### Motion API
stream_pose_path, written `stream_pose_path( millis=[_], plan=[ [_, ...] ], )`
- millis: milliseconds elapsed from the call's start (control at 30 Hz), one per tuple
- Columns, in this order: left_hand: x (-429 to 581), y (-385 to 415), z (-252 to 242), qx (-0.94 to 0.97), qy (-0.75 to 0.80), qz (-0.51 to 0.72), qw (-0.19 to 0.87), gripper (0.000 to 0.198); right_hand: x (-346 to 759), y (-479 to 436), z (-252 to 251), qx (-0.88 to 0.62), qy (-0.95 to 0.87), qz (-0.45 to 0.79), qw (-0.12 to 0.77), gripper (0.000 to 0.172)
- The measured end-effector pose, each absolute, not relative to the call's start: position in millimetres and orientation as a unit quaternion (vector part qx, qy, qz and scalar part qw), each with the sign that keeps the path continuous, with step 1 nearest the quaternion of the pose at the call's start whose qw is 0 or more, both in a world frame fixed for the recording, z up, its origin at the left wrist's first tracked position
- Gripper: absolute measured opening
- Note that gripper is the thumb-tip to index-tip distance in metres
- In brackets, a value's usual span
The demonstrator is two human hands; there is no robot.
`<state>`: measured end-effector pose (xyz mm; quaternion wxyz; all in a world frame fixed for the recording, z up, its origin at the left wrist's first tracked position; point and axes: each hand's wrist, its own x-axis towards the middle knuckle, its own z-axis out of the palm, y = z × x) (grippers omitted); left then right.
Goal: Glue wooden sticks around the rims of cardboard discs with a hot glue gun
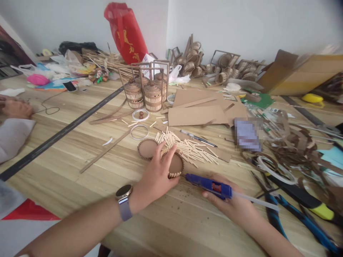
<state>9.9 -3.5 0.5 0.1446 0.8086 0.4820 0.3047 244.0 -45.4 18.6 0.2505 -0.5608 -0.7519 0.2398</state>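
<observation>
My left hand (158, 166), with a watch on its wrist, is closed around a round cardboard base (175, 165) with a ribbed rim and short wooden sticks along its near edge. A blue hot glue gun (209, 184) is gripped in my right hand (227, 196); a glue stick runs out of its back. The gun's nozzle points left, close to the base's lower right rim. A second round base (147, 149) lies just beyond my left hand. Behind the held base spreads a pile of short wooden sticks (195, 150).
Small lidded baskets (153, 96) in tall frames stand farther back. Cardboard sheets (195, 115) and a pen (198, 138) lie past the sticks. Pliers (302, 217) and brown strips crowd the right. Another person's hand (17, 107) rests at far left.
</observation>
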Motion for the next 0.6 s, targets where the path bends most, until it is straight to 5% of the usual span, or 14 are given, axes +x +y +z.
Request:
stream_pose_path(
  millis=[433,600],
  plan=[
    [10,-4,1,0.809,0.478,0.308,0.150,0.102,245,-46,18,-0.580,-0.726,0.227,0.291,0.035],
    [9,-4,0,0.809,0.477,0.309,0.149,0.100,272,-40,31,-0.566,-0.695,0.393,0.207,0.049]
  ],
)
